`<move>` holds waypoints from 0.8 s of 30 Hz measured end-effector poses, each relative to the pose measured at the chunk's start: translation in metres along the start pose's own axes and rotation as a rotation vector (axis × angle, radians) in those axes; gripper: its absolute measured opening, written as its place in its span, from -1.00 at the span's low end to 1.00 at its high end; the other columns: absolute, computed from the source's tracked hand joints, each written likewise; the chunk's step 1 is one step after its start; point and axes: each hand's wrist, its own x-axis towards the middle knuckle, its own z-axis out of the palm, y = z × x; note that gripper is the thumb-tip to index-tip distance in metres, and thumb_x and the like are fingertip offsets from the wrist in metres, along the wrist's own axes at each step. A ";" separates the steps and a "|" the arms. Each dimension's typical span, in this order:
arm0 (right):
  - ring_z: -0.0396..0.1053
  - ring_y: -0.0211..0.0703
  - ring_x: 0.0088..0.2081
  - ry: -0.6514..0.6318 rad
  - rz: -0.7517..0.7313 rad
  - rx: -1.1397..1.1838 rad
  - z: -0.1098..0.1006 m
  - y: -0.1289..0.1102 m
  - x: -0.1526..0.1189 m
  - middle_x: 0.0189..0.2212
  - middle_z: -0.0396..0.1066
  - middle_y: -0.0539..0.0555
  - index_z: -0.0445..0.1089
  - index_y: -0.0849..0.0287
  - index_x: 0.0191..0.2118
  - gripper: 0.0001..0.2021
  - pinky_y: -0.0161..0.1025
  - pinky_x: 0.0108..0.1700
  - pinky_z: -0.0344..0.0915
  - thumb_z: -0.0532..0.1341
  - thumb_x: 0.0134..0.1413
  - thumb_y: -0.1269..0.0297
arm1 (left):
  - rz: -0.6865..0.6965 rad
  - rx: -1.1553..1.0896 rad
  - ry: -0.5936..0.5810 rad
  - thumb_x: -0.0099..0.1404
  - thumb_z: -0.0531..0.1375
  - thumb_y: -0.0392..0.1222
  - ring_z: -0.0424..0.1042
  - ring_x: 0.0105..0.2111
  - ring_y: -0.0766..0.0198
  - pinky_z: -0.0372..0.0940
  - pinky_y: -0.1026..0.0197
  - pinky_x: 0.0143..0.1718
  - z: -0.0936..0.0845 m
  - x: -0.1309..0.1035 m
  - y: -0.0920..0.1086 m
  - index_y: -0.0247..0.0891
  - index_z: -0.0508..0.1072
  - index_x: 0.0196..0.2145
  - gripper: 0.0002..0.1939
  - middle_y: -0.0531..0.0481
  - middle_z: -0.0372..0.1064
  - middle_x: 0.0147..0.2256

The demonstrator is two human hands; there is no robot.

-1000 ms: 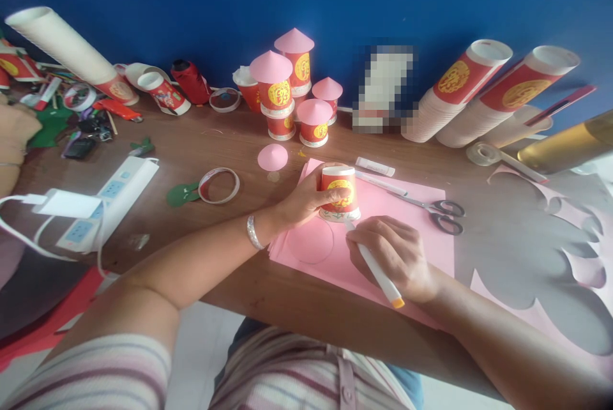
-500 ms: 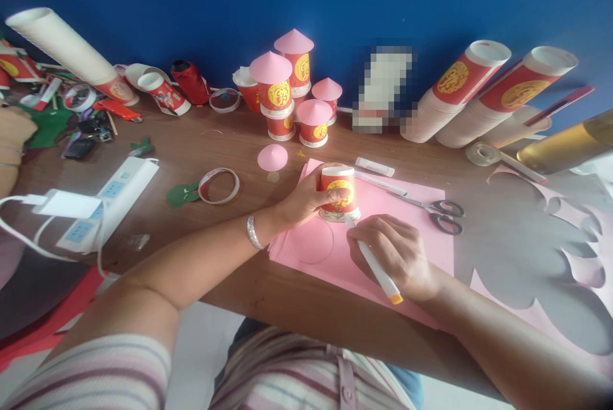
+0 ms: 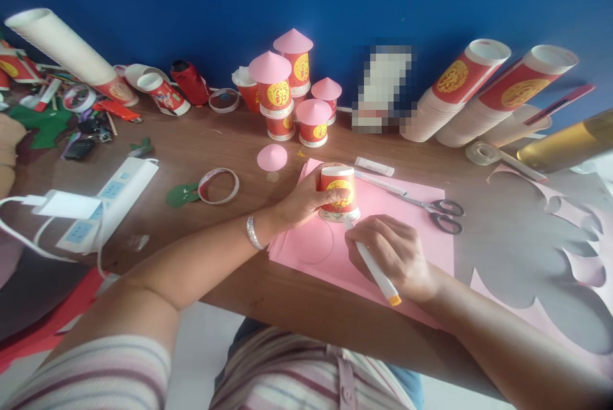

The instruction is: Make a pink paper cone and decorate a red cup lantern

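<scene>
My left hand (image 3: 306,198) is wrapped round a red paper cup (image 3: 338,188) with a gold emblem, its thumb across the front. The cup stands upside down on a stack of pink paper (image 3: 412,257), and marks run round the white band at its bottom. In my right hand (image 3: 390,253) is a white marker (image 3: 376,273) with an orange end, its tip close to the cup's lower rim; whether it touches I cannot tell. A drawn circle (image 3: 313,241) shows on the paper. Scissors (image 3: 443,215) and another white pen (image 3: 380,184) lie on the stack.
Behind stand several red cups topped with pink cones (image 3: 271,68). Tall cup stacks (image 3: 447,87) lean at the back right. A power strip (image 3: 112,199) and a tape ring (image 3: 218,186) lie left; pink paper scraps (image 3: 541,327) lie right. Another person's arm (image 3: 9,142) shows far left.
The marker and my right hand have shifted very slightly left along the cup's lower rim. My left hand and the cup stay where they were.
</scene>
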 end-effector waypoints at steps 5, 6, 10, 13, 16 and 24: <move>0.36 -0.24 -0.46 0.031 -0.036 0.033 0.000 0.000 -0.001 -0.49 0.38 -0.02 0.33 0.19 -0.21 -0.82 -0.24 -0.36 0.43 0.23 0.12 0.59 | 0.005 0.010 -0.028 0.06 0.48 -0.06 0.37 -0.23 0.27 0.27 0.13 -0.08 0.001 0.000 0.002 -0.26 0.41 -0.07 -0.46 -0.02 0.37 -0.24; 0.36 -0.24 -0.46 0.038 -0.041 0.045 0.000 0.000 -0.001 -0.49 0.38 -0.02 0.33 0.19 -0.22 -0.81 -0.23 -0.35 0.44 0.23 0.11 0.60 | 0.002 -0.001 -0.027 0.05 0.49 -0.07 0.37 -0.23 0.27 0.27 0.13 -0.08 0.001 0.000 0.002 -0.26 0.42 -0.07 -0.46 -0.03 0.37 -0.24; 0.36 -0.26 -0.46 0.048 -0.042 0.052 0.000 -0.001 -0.003 -0.50 0.37 -0.04 0.34 0.18 -0.23 -0.80 -0.22 -0.32 0.49 0.24 0.09 0.61 | -0.016 -0.054 -0.010 0.04 0.49 -0.12 0.37 -0.21 0.27 0.28 0.15 -0.10 0.000 0.000 0.002 -0.26 0.43 -0.04 -0.44 -0.04 0.37 -0.21; 0.37 -0.28 -0.45 0.051 -0.030 0.033 0.001 -0.001 -0.003 -0.49 0.38 -0.06 0.34 0.15 -0.23 -0.81 -0.18 -0.18 0.57 0.24 0.11 0.58 | -0.013 -0.081 -0.015 0.06 0.49 -0.14 0.37 -0.21 0.28 0.30 0.18 -0.13 0.000 0.001 0.002 -0.27 0.44 -0.03 -0.46 -0.03 0.37 -0.21; 0.36 -0.31 -0.48 0.056 -0.020 0.027 0.000 -0.002 -0.002 -0.50 0.38 -0.08 0.35 0.16 -0.24 -0.80 -0.12 -0.04 0.58 0.27 0.08 0.60 | -0.006 -0.107 -0.028 0.08 0.48 -0.16 0.38 -0.20 0.28 0.31 0.20 -0.14 -0.001 0.001 0.002 -0.27 0.45 -0.03 -0.48 -0.04 0.38 -0.21; 0.34 -0.32 -0.47 0.037 -0.024 0.049 0.000 -0.003 -0.001 -0.50 0.36 -0.08 0.34 0.17 -0.23 -0.80 -0.14 -0.05 0.59 0.24 0.11 0.60 | -0.020 -0.147 -0.030 0.13 0.44 -0.15 0.40 -0.16 0.24 0.31 0.16 -0.08 0.000 0.000 0.005 -0.26 0.46 0.01 -0.50 -0.07 0.41 -0.17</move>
